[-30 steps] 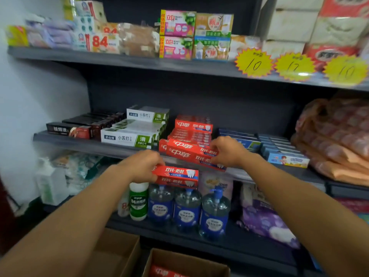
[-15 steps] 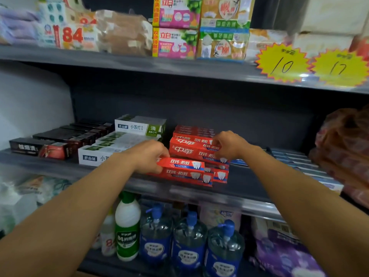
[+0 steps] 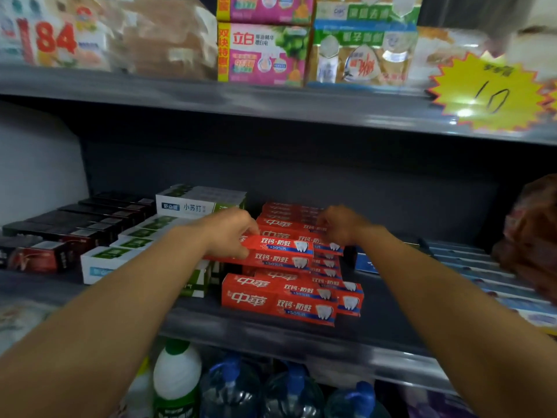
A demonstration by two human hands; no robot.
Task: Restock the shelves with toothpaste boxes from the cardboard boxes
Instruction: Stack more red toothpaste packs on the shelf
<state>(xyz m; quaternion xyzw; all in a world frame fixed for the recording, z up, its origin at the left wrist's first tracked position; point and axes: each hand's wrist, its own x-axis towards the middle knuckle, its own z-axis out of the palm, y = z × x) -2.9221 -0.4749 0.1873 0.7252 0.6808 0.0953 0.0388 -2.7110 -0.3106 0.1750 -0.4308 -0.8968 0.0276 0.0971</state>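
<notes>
Gripping a red toothpaste box in our left hand, thumb under and fingers over its left end, box level and sitting on another red box at the top of the red stack on the middle shelf. Our right hand is on the right end of that stack, fingers curled on an upper box; can't tell if it's pinching or just touching. Two more red boxes lie flat in front of the stack, near the shelf lip. Left of the stack: white-green boxes, then black boxes. Right of the stack: blue boxes. Below the stack: pump bottles and a white bottle. Above the stack: pink soap packs, yellow price tag.
</notes>
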